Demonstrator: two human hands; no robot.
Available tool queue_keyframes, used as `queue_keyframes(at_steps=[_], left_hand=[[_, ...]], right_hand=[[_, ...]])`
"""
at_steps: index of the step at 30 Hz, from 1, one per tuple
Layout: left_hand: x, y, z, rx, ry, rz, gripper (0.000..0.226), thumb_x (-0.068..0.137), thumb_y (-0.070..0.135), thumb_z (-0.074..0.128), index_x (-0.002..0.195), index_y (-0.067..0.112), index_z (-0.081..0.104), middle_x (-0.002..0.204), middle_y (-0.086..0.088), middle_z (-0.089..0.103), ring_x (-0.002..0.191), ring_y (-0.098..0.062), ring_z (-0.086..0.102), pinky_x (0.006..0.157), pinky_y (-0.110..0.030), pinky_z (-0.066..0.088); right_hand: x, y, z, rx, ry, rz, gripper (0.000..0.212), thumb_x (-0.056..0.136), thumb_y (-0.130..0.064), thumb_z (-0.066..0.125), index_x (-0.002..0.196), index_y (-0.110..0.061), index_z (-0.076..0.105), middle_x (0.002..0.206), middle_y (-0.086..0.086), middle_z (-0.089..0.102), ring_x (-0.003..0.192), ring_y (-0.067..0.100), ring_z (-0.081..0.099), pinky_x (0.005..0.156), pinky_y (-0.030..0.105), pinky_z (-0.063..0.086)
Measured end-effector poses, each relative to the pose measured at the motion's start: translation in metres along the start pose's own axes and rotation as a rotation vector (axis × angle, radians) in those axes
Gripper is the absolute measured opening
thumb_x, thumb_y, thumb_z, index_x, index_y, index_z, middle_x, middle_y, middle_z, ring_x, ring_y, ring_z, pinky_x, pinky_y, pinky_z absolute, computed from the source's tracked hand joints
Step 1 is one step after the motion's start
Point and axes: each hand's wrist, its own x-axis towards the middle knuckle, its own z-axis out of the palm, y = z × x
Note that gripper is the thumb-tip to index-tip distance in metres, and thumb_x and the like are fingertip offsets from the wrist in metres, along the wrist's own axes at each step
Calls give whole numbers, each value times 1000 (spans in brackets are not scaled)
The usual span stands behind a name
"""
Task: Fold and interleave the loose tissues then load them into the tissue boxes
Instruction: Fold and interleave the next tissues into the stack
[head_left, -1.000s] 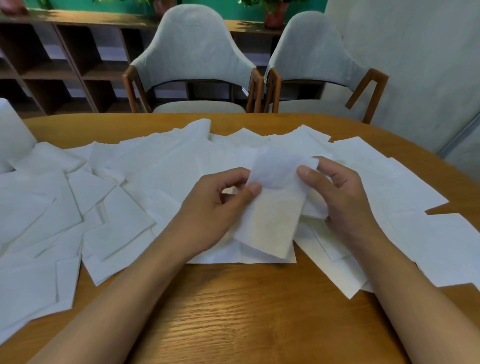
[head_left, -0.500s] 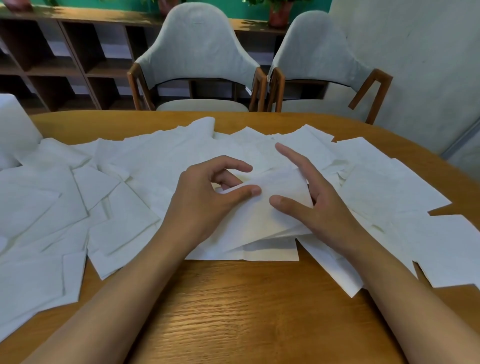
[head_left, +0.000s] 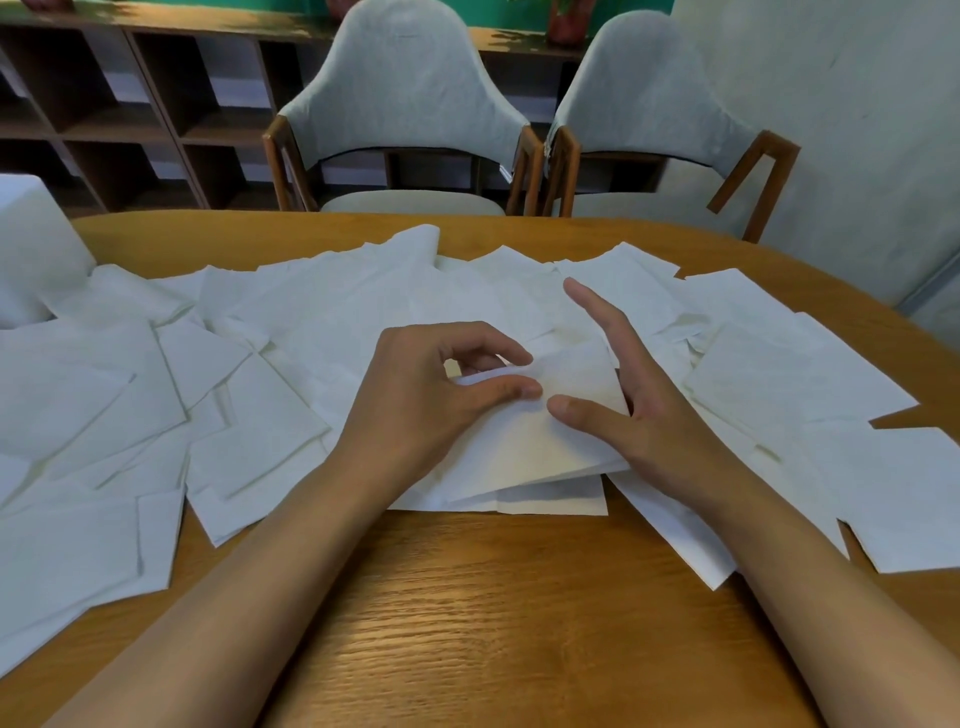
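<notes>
Fingers (head_left: 488, 340) of the left hand (head_left: 426, 400) curl over the upper left corner of a folded tissue (head_left: 535, 447), and the thumb lies flat on its top face, so the corner is pinched between thumb and fingertips. Right hand (head_left: 654, 421): fingers straight and spread along the tissue's right edge; only the thumb presses on the sheet, just beside the left thumb. The folded tissue lies tilted near the middle of the wooden table (head_left: 493, 623), on top of at least 1 flat sheet whose near edge shows beneath it. Loose tissues (head_left: 249, 374) cover the table to the left, right and far side, overlapping in no order. A white block (head_left: 36, 244) stands at the far left edge; whether it is a tissue box cannot be told. 2 chairs (head_left: 405, 104) stand beyond the table.

Step in hand, as judged: folding 1 tissue and setting it down to begin an interleaved stack. The task appears to be at an early stage, since most sheets lie scattered and nothing is loaded.

Next move, as judged: flatten the crease with light, even pressure and release the pinch without dragging the thin paper. Then take 1 sheet from the pile and tuck half of it into the open fold, edges aligned.
</notes>
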Motion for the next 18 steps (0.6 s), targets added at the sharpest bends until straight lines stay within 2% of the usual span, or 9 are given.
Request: queue_keyframes(at_steps=[4, 8, 11, 13, 16, 18], left_hand=[[0, 1, 0, -5, -17, 15, 17, 82, 34, 85, 98, 28, 82, 91, 16, 76, 92, -5, 66, 78, -9, 49], [1, 0, 0, -2, -14, -4, 19, 81, 36, 86, 98, 31, 81, 85, 17, 74, 89, -5, 67, 76, -9, 48], [2, -4, 2, 24, 64, -43, 17, 83, 42, 83, 97, 32, 80, 84, 17, 73, 88, -5, 65, 76, -5, 43], [3, -8, 4, 66, 115, -51, 19, 88, 43, 79, 102, 32, 79, 95, 19, 72, 94, -2, 64, 78, -4, 43], [5, -11, 3, -39, 100, -156, 16, 96, 43, 69, 104, 33, 78, 103, 21, 73, 102, 3, 64, 83, -16, 52], [6, -8, 3, -186, 37, -233, 23, 100, 46, 61, 104, 31, 79, 105, 21, 74, 103, 1, 65, 84, -25, 53]], right_hand=[[-1, 1, 0, -2, -13, 0, 83, 89, -45, 71, 151, -57, 18, 144, -55, 13, 126, -36, 11, 89, -13, 17], [-1, 2, -1, -8, 4, 7, 81, 92, -35, 69, 152, -56, 18, 153, -47, 13, 128, -35, 10, 90, -13, 14], [-1, 1, 0, -19, 27, -6, 81, 93, -32, 67, 152, -55, 17, 149, -51, 12, 126, -36, 11, 89, -14, 15], [0, 1, -1, -6, 53, -12, 81, 93, -32, 69, 152, -52, 17, 142, -57, 13, 125, -36, 13, 88, -13, 17], [2, -1, -2, 16, 99, -16, 84, 92, -34, 71, 153, -51, 15, 138, -60, 13, 126, -36, 13, 90, -13, 18], [2, -2, -4, 54, 126, 5, 84, 92, -31, 69, 153, -49, 15, 132, -64, 14, 121, -39, 15, 88, -13, 19]])
